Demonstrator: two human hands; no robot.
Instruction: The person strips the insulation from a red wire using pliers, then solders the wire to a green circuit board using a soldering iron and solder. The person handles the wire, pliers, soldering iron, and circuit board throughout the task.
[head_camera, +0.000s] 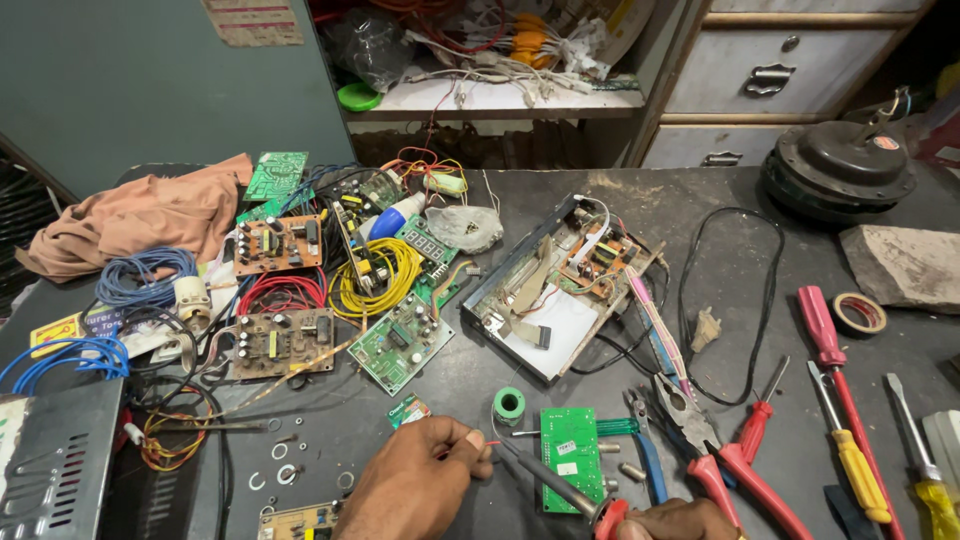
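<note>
Soldering iron (555, 488): gripped at its red handle by the right hand (675, 522), fingers closed around it, tip lying just left of the green circuit board (571, 458). Left hand (420, 485), further left of that board, pinches a thin red wire (492, 443) between closed fingertips. Risk noted: the tip sits near those fingertips; a slip could burn skin or scorch the solder spool (509, 404) just above-left of the board.

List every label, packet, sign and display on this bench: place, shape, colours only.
Paper sign: wall, top left, pale rectangle, reddish print.
Small packet: beside left hand, green and white.
Yellow card: left edge, red marks.
Digit display: centre, dark rectangle on green board.
</note>
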